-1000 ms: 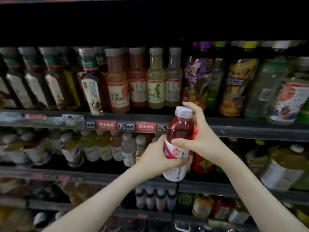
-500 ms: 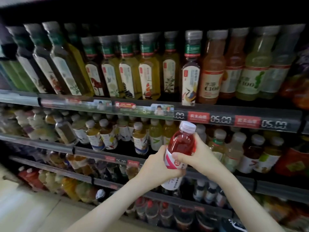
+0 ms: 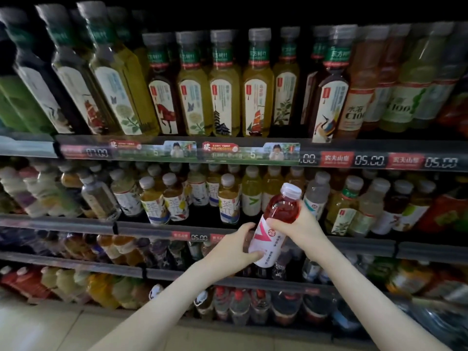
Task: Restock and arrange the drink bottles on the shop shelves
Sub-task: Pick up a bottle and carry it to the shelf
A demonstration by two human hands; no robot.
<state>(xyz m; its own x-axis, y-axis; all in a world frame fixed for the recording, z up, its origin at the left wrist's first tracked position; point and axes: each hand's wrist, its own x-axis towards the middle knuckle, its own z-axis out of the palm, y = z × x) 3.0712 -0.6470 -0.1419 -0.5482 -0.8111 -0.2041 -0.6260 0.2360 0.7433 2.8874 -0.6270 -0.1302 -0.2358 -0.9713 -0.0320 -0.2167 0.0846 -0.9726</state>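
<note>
A red drink bottle (image 3: 279, 211) with a white cap and a white label is held tilted in front of the second shelf (image 3: 141, 225). My left hand (image 3: 233, 248) grips its lower, labelled part from the left. My right hand (image 3: 297, 225) holds its red upper body from the right. Behind the bottle stand rows of small white-capped tea and juice bottles (image 3: 229, 198) on that shelf. The bottle's base is partly hidden by my left hand.
The top shelf (image 3: 177, 148) carries tall green-collared tea bottles (image 3: 225, 84) and price tags. Lower shelves (image 3: 76, 264) hold more bottles, red-capped ones (image 3: 238, 302) at the bottom. Pale floor tiles (image 3: 38, 328) show at the lower left.
The view has swung left and down along the shelves. Both hands keep hold of the red bottle, which now tilts more and shows its label's red V mark.
</note>
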